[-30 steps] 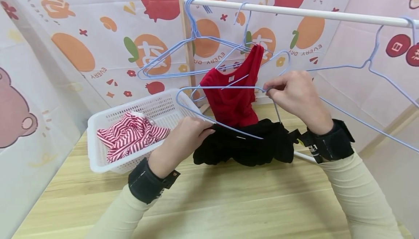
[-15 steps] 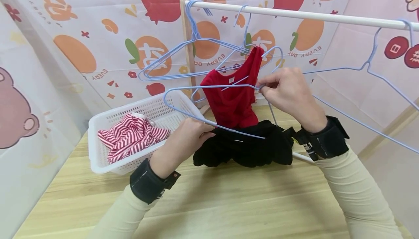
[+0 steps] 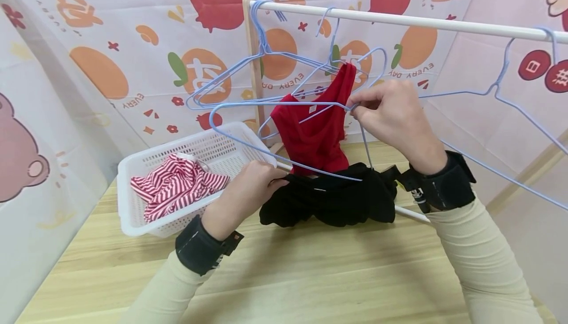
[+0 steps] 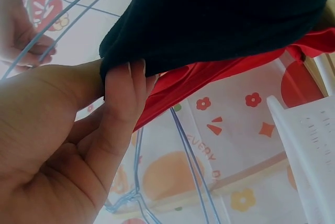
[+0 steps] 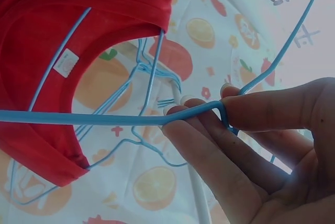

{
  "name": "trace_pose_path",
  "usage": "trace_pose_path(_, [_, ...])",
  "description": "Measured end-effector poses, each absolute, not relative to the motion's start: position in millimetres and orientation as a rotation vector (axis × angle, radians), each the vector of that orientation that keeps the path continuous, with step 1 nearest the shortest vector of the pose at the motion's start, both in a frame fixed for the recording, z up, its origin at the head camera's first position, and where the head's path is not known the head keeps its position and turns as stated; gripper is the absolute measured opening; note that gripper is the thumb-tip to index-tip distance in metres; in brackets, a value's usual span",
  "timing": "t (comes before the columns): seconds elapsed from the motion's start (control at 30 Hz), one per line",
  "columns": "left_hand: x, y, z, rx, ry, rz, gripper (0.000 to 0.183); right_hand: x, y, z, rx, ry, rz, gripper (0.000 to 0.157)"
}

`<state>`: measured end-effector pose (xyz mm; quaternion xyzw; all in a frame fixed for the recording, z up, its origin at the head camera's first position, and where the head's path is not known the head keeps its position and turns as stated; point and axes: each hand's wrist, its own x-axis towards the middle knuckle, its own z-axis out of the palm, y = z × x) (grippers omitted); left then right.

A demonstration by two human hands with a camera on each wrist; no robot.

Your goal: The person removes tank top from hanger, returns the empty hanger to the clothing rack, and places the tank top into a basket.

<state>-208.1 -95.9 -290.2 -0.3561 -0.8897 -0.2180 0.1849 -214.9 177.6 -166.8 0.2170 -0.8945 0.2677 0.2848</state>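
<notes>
My left hand point(image 3: 250, 188) pinches the upper left edge of a crumpled black garment point(image 3: 328, 205), which has a small white tag at its opening. In the left wrist view, thumb and fingers nip the black cloth point(image 4: 220, 20) from both sides. My right hand point(image 3: 392, 117) pinches a blue wire hanger point(image 3: 266, 103) near the base of its hook, plain in the right wrist view on the hanger point(image 5: 104, 119). The hanger lies tilted; its left corner is free above the basket, and its lower bar slants down into the black garment's opening.
Behind hangs a red sleeveless top point(image 3: 310, 131) on another hanger. A white rail point(image 3: 399, 20) carries several blue hangers point(image 3: 222, 80) at left and one hanger point(image 3: 497, 87) at right. A white basket point(image 3: 128, 191) holds a red-and-white striped garment point(image 3: 177, 186).
My right hand has moved a little left and up with the hanger, so its free corner sits farther left and higher. My left hand stays almost still on the black garment.
</notes>
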Motion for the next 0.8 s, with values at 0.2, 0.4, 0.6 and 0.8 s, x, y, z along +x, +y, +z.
trace_pose_path(0.2, [-210, -98, -292, -1.013, -2.509, -0.635, 0.02, -213, 176, -159, 0.564, -2.401, 0.73, 0.02])
trace_pose_path(0.4, [-209, -98, -293, -1.012, -2.516, -0.64, 0.019, -212, 175, -154, 0.546, -2.383, 0.738, 0.019])
trace_pose_path(0.6, [-209, -100, -295, -1.026, -2.511, -0.627, 0.015, -212, 179, -152, 0.511, -2.336, 0.696, 0.02])
trace_pose_path(0.8, [-209, -105, -299, -1.039, -2.518, -0.613, 0.015, -215, 182, -154, 0.495, -2.344, 0.681, 0.021])
